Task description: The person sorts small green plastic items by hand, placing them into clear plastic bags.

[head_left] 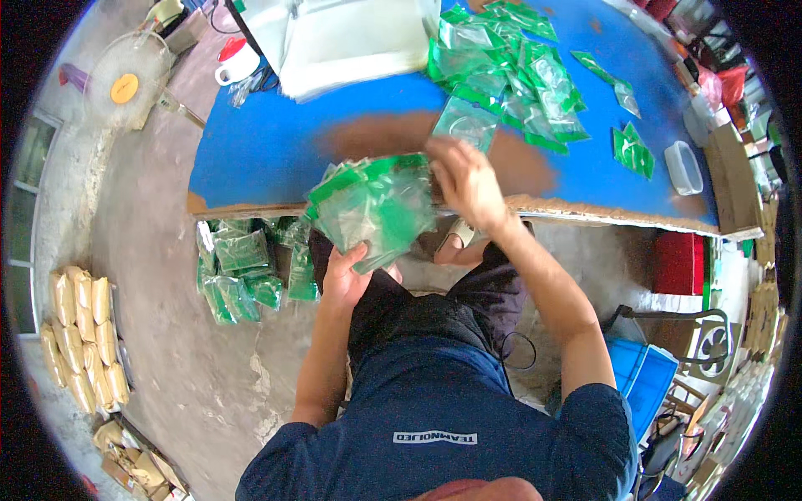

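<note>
Over the near edge of the tabletop [267, 150], left of centre, I've got a fanned stack of green-and-clear packets [372, 209]. Its near part overhangs my lap; can't tell if its far part touches the surface.

Left grip [344, 275]: pinching the stack at its near left corner. Thumb lies on top, palm turned up, fingers hidden underneath. Left forearm runs nearly straight away from me, wrist low, close to the left thigh.

Right grip [469, 184]: at the stack's far right corner, back of the hand up, fingers bent and pointing left, thumb hanging toward the near side. Fingertips are blurred, so I can't tell whether they're pinching a packet or just brushing the edge. Right elbow is out to the right, forearm slanting far and left, reaching above the tabletop edge.

Just beyond the right grip, a single flat packet [468, 123] lies on the tabletop. Farther out, a loose pile of packets [518, 75] sits overlapped and uneven. White bin [355, 46] at far left of that. Clear container [683, 167] at the right end. More packets [251, 267] in a heap on the floor, left of my legs.
</note>
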A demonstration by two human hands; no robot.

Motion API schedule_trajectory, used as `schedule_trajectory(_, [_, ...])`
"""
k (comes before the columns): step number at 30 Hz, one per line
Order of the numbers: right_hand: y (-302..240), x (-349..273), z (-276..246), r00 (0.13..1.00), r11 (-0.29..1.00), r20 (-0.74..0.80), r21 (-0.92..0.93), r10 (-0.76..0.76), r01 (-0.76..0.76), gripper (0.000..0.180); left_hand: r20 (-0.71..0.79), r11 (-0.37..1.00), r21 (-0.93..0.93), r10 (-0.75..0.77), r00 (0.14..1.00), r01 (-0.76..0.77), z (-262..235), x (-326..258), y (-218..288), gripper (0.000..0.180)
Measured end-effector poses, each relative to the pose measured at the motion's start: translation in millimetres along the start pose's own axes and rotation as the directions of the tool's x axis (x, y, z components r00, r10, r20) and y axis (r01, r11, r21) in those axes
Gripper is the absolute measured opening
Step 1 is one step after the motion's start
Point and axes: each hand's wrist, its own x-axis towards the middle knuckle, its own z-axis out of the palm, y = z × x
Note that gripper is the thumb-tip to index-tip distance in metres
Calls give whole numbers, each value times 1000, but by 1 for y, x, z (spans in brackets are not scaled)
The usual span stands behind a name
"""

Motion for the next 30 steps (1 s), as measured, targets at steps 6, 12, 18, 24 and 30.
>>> schedule_trajectory(6, [10,-7,-1,984,893,123,-446,132,-64,47,88,960,-280,-3,996,28,-29,-13,-4,56])
schedule_trajectory(12, [-30,-23,0,952,996,296,66,-83,67,34,-9,1000,-5,-6,1000,6,-10,-4,-5,65])
schedule_trajectory(18, [-28,-4,-7,969,948,210,259,133,-186,36,21,999,40,-9,1000,9,-11,3,-11,68])
schedule_trajectory(24, [-4,32,14,969,904,176,360,175,-229,46,-62,986,137,-89,994,97,-4,-3,-11,73])
schedule_trajectory(30, [-5,38,8,922,934,365,264,133,-239,34,-25,964,226,-135,991,137,-15,-5,-12,76])
